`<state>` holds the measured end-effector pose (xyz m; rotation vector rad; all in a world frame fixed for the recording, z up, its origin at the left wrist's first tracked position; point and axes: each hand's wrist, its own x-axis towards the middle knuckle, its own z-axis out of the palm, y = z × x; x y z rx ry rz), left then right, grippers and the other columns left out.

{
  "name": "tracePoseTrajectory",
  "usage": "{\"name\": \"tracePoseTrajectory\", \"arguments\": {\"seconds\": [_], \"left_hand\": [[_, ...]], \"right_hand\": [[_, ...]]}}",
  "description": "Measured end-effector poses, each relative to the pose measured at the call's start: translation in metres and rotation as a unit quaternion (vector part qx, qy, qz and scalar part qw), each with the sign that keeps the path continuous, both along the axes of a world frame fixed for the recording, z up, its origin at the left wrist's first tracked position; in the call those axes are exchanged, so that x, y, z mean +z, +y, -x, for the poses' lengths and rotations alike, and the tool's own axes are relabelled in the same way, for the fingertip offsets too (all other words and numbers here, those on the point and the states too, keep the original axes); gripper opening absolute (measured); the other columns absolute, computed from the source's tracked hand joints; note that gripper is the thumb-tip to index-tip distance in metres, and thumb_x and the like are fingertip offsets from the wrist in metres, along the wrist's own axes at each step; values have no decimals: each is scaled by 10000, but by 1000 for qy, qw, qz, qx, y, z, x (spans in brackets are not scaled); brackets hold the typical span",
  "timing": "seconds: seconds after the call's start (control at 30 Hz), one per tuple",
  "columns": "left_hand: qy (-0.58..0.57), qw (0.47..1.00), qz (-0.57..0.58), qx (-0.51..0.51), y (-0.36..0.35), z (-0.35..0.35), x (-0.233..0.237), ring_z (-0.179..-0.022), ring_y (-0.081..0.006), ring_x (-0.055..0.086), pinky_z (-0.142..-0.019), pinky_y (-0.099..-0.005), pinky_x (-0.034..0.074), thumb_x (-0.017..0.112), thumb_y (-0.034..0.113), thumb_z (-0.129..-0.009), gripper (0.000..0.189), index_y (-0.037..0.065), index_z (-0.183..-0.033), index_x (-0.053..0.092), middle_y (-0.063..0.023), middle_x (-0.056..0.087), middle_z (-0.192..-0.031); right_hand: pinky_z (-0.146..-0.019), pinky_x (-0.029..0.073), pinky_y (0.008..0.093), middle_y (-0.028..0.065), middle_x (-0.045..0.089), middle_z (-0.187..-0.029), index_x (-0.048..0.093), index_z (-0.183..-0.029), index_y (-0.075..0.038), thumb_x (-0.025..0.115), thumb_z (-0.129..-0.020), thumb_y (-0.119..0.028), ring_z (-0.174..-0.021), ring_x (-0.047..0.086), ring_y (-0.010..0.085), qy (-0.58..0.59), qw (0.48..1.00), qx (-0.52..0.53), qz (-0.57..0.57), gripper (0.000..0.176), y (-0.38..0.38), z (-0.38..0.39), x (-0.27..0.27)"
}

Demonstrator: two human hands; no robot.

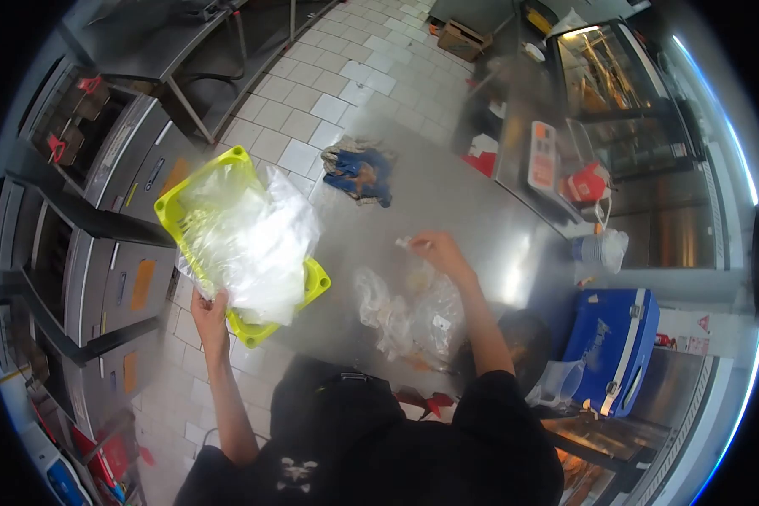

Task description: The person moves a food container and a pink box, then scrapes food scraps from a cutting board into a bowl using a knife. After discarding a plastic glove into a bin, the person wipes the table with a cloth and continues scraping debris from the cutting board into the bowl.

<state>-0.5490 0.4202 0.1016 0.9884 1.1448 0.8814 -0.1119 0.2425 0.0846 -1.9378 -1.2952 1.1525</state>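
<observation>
My left hand (210,314) is closed at the near-left rim of a yellow-green plastic basket (243,160), with its thumb over clear plastic. Clear plastic bags (266,240) fill the basket and spill past its rim. My right hand (438,253) is raised above the steel table, fingers pinched on a small whitish scrap of plastic (403,242). Below that hand lie crumpled clear plastic bags (405,316), with contents I cannot make out. Farther back on the table sits a bunched blue and tan cloth (358,171).
The steel table (337,253) has its left edge beside a tiled floor (291,118). At the right stand a blue cooler box (607,350), a clear plastic container (555,384) and stacked cups (599,250). Steel appliances (135,228) line the left; a glass display case (607,76) stands back right.
</observation>
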Motion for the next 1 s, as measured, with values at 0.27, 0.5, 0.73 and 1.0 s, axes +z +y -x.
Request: {"name": "tracePoseTrajectory", "arguments": {"seconds": [0.27,0.5,0.73,1.0], "left_hand": [[-44,983,14,-180,2,-110,-24,-917,-180,603,-800,-289,488,594,88,-873,461,-39,-1288,440,-142,610,-1079],[-137,926,-22,-350,-30,-313,-47,-1036,-182,569,-894,-301,449,576,93,-890,446,19,-1311,445,-122,589,-1171],[-112,885,26,-452,-144,-474,-74,-1119,-182,525,-924,-314,426,584,85,-871,526,74,-1355,379,-89,516,-1278],[-47,857,-44,-511,-291,-594,-127,-1164,-254,504,-961,-354,423,594,36,-827,601,53,-1362,322,-149,491,-1294]], "right_hand": [[-677,477,276,75,663,-882,619,-976,3,650,-839,-74,-783,604,139,-115,889,-421,-139,160,-150,-17,18],[-586,422,220,21,614,-868,566,-964,-24,629,-874,-58,-745,546,72,59,707,-677,-196,115,-255,118,19],[-604,441,221,24,625,-847,578,-958,-22,637,-870,-65,-719,559,76,100,612,-764,-176,114,-314,235,4],[-620,438,211,1,609,-845,588,-972,-33,647,-868,-46,-737,550,59,119,593,-768,-210,120,-367,223,18]]}}
